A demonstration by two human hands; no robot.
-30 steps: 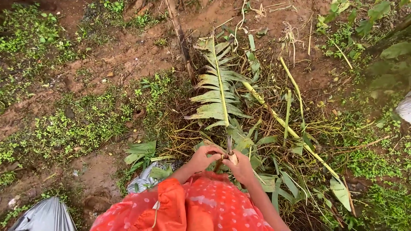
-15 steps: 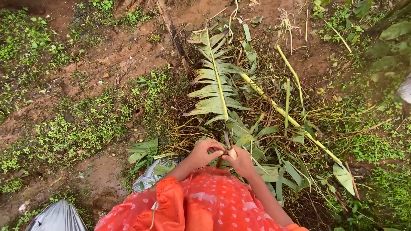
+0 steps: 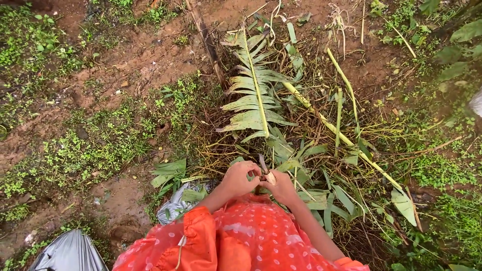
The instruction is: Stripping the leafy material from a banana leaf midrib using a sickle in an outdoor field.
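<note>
— What are the two hands doing?

— They meet close together just above the orange dotted garment (image 3: 251, 236). The left hand (image 3: 240, 179) is curled, its fingers (image 3: 249, 169) bent round toward the right hand (image 3: 281, 186), whose fingers are also folded in. Between them sits a small pale piece (image 3: 270, 177), pinched at the fingertips of the right hand and touching the left.

— Is the left hand gripping it too?

— I cannot tell for certain. Its fingers are closed nearly to a fist and press against the piece, and a thin dark blade-like strip (image 3: 262, 163) sticks up from between the two hands, but which hand has hold of it is hidden.

— What lies beyond the fingers?

— Straight ahead of the fingertips a long frond (image 3: 253, 98) with ragged, spotted leaflets lies flat on the ground, its midrib pointing away from the hands. To the right of the fingers a yellow-green stalk (image 3: 341, 135) runs slantwise through dry twigs and cut leaves. Left of the fingers a few broad green leaves (image 3: 169, 170) lie on the bare brown soil (image 3: 145, 60).

— And nearer the body?

— Below and left of the left hand there is grey plastic sheeting (image 3: 70, 251), well apart from the fingers.
</note>
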